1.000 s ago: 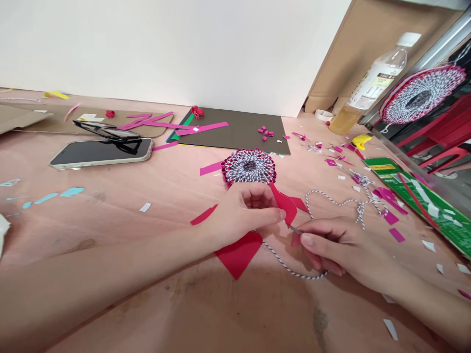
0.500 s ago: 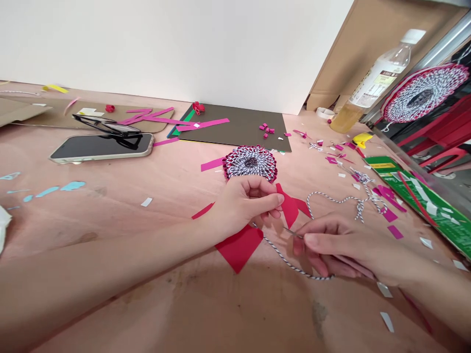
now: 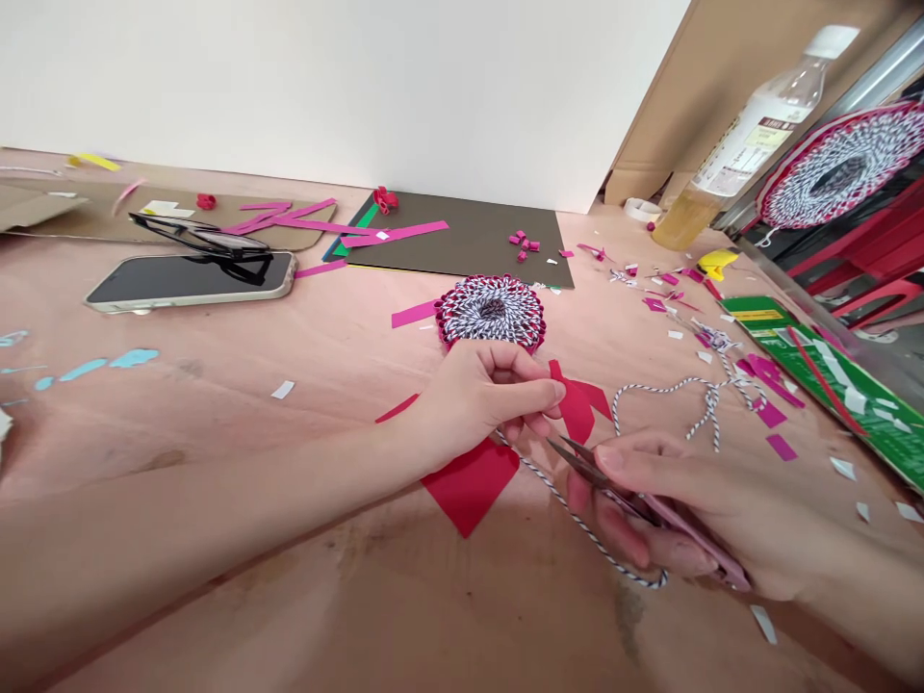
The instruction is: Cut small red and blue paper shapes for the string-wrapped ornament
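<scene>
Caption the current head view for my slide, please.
Left hand pinching red paper, right hand holding scissors, with a round woven piece lying beyond.

The disc (image 3: 506, 323) lies behind the scissors (image 3: 642, 504), between phone (image 3: 166, 281) and bottle (image 3: 751, 144).

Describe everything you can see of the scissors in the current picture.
The scissors lie slantwise in the right hand, above the tabletop. Two slim, pointed blades, dark grey and metallic-looking, stand slightly apart, tips aimed towards the left hand. The pinkish handles run back under the palm, partly hidden by the fingers, so their full shape cannot be told. The tips are close to the red paper piece; whether they touch it is unclear.
</scene>
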`<action>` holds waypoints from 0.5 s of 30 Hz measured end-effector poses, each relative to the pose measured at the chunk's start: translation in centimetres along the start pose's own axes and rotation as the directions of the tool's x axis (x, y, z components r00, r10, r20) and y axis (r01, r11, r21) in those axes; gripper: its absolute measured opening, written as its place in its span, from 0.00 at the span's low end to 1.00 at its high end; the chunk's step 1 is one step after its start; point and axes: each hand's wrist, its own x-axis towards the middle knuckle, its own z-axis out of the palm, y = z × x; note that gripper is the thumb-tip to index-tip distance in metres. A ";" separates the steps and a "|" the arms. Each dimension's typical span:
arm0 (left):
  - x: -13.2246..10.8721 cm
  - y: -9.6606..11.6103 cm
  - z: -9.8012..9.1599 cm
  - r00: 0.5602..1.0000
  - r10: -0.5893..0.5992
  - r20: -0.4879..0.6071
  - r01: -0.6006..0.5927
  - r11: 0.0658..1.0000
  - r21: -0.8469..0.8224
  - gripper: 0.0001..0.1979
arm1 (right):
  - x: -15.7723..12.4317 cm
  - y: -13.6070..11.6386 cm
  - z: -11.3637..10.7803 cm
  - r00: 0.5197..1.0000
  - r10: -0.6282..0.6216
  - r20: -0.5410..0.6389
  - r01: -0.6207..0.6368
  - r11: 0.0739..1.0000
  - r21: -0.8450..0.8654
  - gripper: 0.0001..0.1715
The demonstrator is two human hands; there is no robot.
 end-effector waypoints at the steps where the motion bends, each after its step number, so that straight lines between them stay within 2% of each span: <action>1: 0.0 0.0 0.0 1.000 0.007 -0.008 -0.007 1.000 0.004 0.09 | 0.0 0.1 0.0 1.000 -0.004 -0.001 0.004 1.000 0.008 0.20; 10: 0.0 -0.4 -0.2 0.998 0.056 -0.013 -0.056 0.998 -0.025 0.10 | 0.1 -0.3 0.3 0.997 0.031 -0.065 -0.035 0.997 -0.064 0.20; 15: -0.2 -0.2 -0.1 0.999 0.036 -0.008 -0.036 0.999 -0.009 0.10 | 0.1 -0.1 0.4 0.997 -0.012 -0.081 0.007 0.998 -0.058 0.21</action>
